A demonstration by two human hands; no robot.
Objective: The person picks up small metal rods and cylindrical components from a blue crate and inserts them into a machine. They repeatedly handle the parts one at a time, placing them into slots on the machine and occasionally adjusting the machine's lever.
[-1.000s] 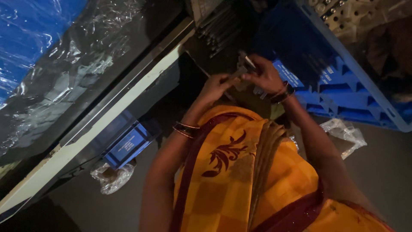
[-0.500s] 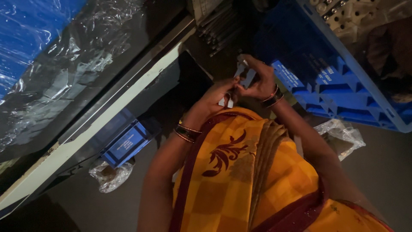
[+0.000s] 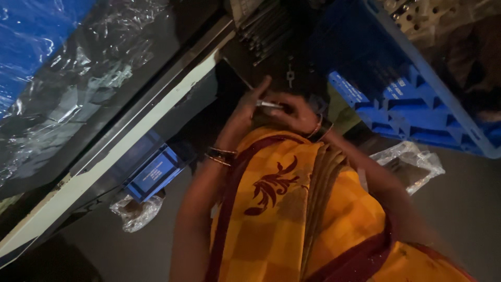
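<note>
Silvery and thin, a small metal piece (image 3: 270, 104) sits pinched between the closed fingers of the left hand (image 3: 245, 112) and the right hand (image 3: 295, 112), held above the orange patterned cloth (image 3: 271, 209), with a blue plastic crate (image 3: 417, 112) just to the right.

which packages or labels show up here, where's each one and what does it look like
Small blue box: on the floor at lower left, rectangular, pale label on top.
Clear plastic bag: crumpled, just below that box.
Clear plastic bag at right: crumpled, on the floor under the crate.
Blue crate: upper right, ribbed plastic, pale label strip on its side.
</note>
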